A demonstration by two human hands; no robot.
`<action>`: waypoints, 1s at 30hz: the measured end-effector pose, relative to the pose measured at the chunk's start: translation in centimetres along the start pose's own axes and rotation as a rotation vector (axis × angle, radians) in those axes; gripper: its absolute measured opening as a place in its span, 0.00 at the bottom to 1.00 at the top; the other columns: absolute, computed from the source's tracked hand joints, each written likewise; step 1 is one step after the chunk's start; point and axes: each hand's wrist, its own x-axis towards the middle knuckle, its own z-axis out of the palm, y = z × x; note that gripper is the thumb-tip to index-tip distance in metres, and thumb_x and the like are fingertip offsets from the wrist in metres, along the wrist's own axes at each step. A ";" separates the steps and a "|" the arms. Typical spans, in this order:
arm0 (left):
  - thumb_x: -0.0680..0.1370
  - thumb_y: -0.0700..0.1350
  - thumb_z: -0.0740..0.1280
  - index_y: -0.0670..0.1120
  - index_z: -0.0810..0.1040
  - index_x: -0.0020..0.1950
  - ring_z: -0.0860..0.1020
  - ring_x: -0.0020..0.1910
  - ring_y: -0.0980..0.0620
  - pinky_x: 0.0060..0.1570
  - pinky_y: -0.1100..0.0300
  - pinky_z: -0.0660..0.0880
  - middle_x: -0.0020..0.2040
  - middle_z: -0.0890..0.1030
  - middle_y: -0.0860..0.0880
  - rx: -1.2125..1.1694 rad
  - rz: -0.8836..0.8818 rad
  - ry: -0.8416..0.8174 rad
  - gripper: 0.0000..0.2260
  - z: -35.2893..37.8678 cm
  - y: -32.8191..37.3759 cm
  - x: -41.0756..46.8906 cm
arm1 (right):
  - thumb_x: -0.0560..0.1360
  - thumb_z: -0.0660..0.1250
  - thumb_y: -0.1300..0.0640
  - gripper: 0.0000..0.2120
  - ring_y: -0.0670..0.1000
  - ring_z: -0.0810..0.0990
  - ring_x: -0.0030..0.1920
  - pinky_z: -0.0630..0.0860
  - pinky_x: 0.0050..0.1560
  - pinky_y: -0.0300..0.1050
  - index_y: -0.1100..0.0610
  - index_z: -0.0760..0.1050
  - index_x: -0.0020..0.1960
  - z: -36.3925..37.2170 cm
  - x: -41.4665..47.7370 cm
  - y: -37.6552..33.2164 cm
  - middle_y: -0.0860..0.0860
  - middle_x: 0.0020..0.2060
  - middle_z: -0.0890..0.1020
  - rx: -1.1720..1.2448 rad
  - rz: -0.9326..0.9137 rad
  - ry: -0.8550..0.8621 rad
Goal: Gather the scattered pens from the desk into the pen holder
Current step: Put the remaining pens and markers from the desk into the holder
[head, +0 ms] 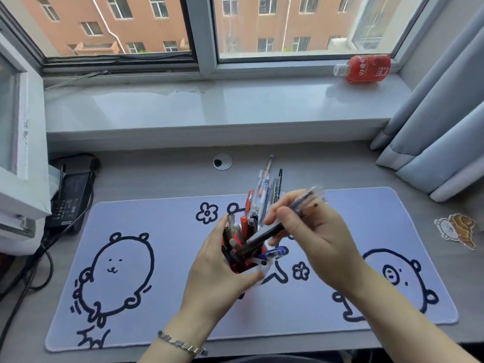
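Observation:
My left hand [220, 265] wraps around the white and red pen holder [259, 271], which stands at the middle of the lilac desk mat [162, 213]. Several pens [243, 231] stick out of the holder. My right hand [314, 239] grips a few pens [272, 231], dark and clear-blue, with their lower ends at the holder's mouth and their upper ends blurred. A blue-capped pen [275, 254] lies across the holder's rim. Behind the holder, more pens [267, 184] show near the mat's far edge; I cannot tell whether they lie on the desk.
A red drink bottle [366, 68] lies on the window sill at the back right. A black power adapter [70, 195] with cables sits at the left. Grey curtains [440, 127] hang at the right. A sticker [455, 230] lies on the desk's right side.

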 end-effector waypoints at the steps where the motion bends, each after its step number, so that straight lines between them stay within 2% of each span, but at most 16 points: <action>1: 0.58 0.49 0.75 0.64 0.60 0.68 0.75 0.52 0.64 0.49 0.67 0.74 0.54 0.75 0.64 0.000 0.000 -0.008 0.42 0.0 0.0 0.0 | 0.74 0.61 0.57 0.07 0.46 0.81 0.35 0.78 0.37 0.38 0.61 0.74 0.43 0.1 -0.2 0.5 0.49 0.36 0.81 -0.087 0.046 -0.034; 3: 0.57 0.49 0.76 0.63 0.59 0.69 0.76 0.54 0.61 0.52 0.62 0.76 0.56 0.76 0.62 -0.003 0.004 -0.030 0.44 0.0 0.0 0.0 | 0.74 0.62 0.57 0.03 0.46 0.82 0.37 0.78 0.40 0.36 0.55 0.74 0.45 0.4 -0.7 1.7 0.47 0.38 0.83 -0.280 0.084 -0.108; 5: 0.55 0.53 0.74 0.64 0.58 0.69 0.78 0.53 0.58 0.52 0.57 0.78 0.57 0.77 0.61 -0.012 0.003 -0.049 0.45 0.0 0.3 0.1 | 0.74 0.64 0.59 0.10 0.44 0.81 0.41 0.75 0.43 0.32 0.45 0.70 0.49 0.6 -1.1 2.7 0.45 0.42 0.84 -0.383 0.056 -0.102; 8: 0.55 0.54 0.73 0.68 0.57 0.66 0.78 0.40 0.53 0.35 0.60 0.77 0.54 0.78 0.58 -0.028 -0.015 -0.050 0.43 0.1 0.4 0.3 | 0.70 0.68 0.63 0.28 0.40 0.78 0.41 0.72 0.43 0.30 0.41 0.61 0.61 0.7 -1.2 3.6 0.41 0.49 0.80 -0.551 -0.126 0.047; 10: 0.58 0.51 0.74 0.68 0.57 0.67 0.76 0.35 0.54 0.26 0.66 0.73 0.53 0.78 0.56 -0.042 -0.026 -0.049 0.43 0.0 0.4 0.5 | 0.68 0.70 0.63 0.28 0.33 0.74 0.47 0.71 0.49 0.29 0.46 0.65 0.62 0.9 -1.1 4.2 0.42 0.50 0.79 -0.665 -0.282 0.094; 11: 0.59 0.50 0.75 0.67 0.58 0.68 0.78 0.37 0.56 0.28 0.70 0.73 0.53 0.79 0.56 -0.040 -0.015 -0.044 0.43 -0.1 0.4 0.7 | 0.69 0.70 0.63 0.23 0.33 0.73 0.50 0.70 0.54 0.30 0.50 0.69 0.61 1.0 -1.1 4.6 0.44 0.51 0.79 -0.731 -0.346 0.077; 13: 0.59 0.51 0.76 0.63 0.59 0.69 0.79 0.49 0.61 0.42 0.76 0.72 0.55 0.77 0.60 -0.011 0.032 -0.031 0.42 -0.4 0.3 1.0 | 0.73 0.66 0.59 0.15 0.44 0.74 0.56 0.68 0.59 0.38 0.56 0.72 0.59 1.4 -1.4 5.5 0.49 0.55 0.81 -0.883 -0.434 0.046; 15: 0.59 0.51 0.76 0.61 0.59 0.69 0.76 0.55 0.62 0.50 0.74 0.69 0.57 0.76 0.62 0.014 0.057 -0.022 0.43 -0.7 0.3 1.1 | 0.78 0.58 0.54 0.17 0.50 0.70 0.65 0.64 0.66 0.45 0.59 0.69 0.64 1.7 -2.3 6.3 0.52 0.63 0.76 -0.975 -0.403 0.024; 17: 0.59 0.52 0.77 0.61 0.59 0.70 0.74 0.58 0.61 0.54 0.71 0.68 0.59 0.74 0.62 0.029 0.062 -0.017 0.43 -1.0 0.2 1.1 | 0.80 0.50 0.50 0.21 0.51 0.60 0.72 0.56 0.72 0.47 0.58 0.61 0.70 1.8 -3.0 6.7 0.50 0.70 0.66 -1.025 -0.339 -0.037; 20: 0.59 0.54 0.77 0.61 0.58 0.70 0.73 0.61 0.61 0.60 0.65 0.69 0.62 0.74 0.62 0.039 0.062 -0.027 0.44 -1.2 -0.3 1.0 | 0.80 0.45 0.42 0.26 0.45 0.50 0.75 0.46 0.73 0.42 0.55 0.55 0.73 1.8 -2.7 6.8 0.46 0.73 0.59 -1.020 -0.221 -0.160; 22: 0.58 0.55 0.77 0.62 0.59 0.69 0.76 0.58 0.62 0.59 0.64 0.71 0.59 0.76 0.63 0.004 0.026 -0.047 0.44 -1.2 -0.9 1.2 | 0.76 0.43 0.36 0.31 0.37 0.47 0.73 0.44 0.72 0.36 0.52 0.56 0.73 1.8 -1.4 6.2 0.42 0.73 0.57 -0.862 -0.086 -0.217; 24: 0.56 0.54 0.78 0.62 0.60 0.68 0.77 0.56 0.62 0.57 0.65 0.72 0.58 0.76 0.63 -0.036 -0.018 -0.053 0.45 -1.3 -1.2 1.5 | 0.74 0.44 0.33 0.32 0.28 0.50 0.69 0.48 0.69 0.27 0.50 0.61 0.70 1.5 0.4 5.2 0.36 0.68 0.59 -0.620 0.018 -0.245; 25: 0.54 0.56 0.77 0.62 0.60 0.68 0.77 0.56 0.61 0.58 0.63 0.72 0.58 0.76 0.62 -0.043 -0.033 -0.042 0.45 -1.4 -1.4 1.6 | 0.74 0.47 0.35 0.30 0.27 0.56 0.66 0.51 0.67 0.24 0.51 0.66 0.69 1.1 1.2 4.9 0.36 0.66 0.64 -0.560 0.007 -0.211; 27: 0.51 0.60 0.75 0.63 0.60 0.68 0.75 0.60 0.59 0.62 0.59 0.71 0.60 0.75 0.61 -0.041 -0.048 -0.009 0.47 -1.8 -1.5 1.7 | 0.77 0.56 0.45 0.21 0.31 0.67 0.61 0.58 0.63 0.22 0.56 0.73 0.64 -0.3 3.2 5.0 0.41 0.60 0.73 -0.622 -0.036 -0.097; 29: 0.52 0.60 0.76 0.62 0.59 0.69 0.73 0.62 0.57 0.65 0.58 0.68 0.61 0.73 0.61 -0.042 -0.054 0.015 0.48 -2.4 -1.7 1.7 | 0.76 0.61 0.59 0.14 0.42 0.73 0.60 0.63 0.63 0.30 0.59 0.75 0.61 -2.6 5.3 6.9 0.50 0.58 0.78 -0.859 -0.014 -0.026; 30: 0.53 0.57 0.78 0.62 0.59 0.69 0.73 0.63 0.56 0.65 0.57 0.68 0.61 0.72 0.61 -0.040 -0.059 0.022 0.48 -2.7 -1.8 1.8 | 0.75 0.62 0.65 0.15 0.49 0.73 0.62 0.65 0.64 0.38 0.60 0.75 0.61 -3.7 6.2 8.2 0.53 0.59 0.78 -1.003 0.023 -0.035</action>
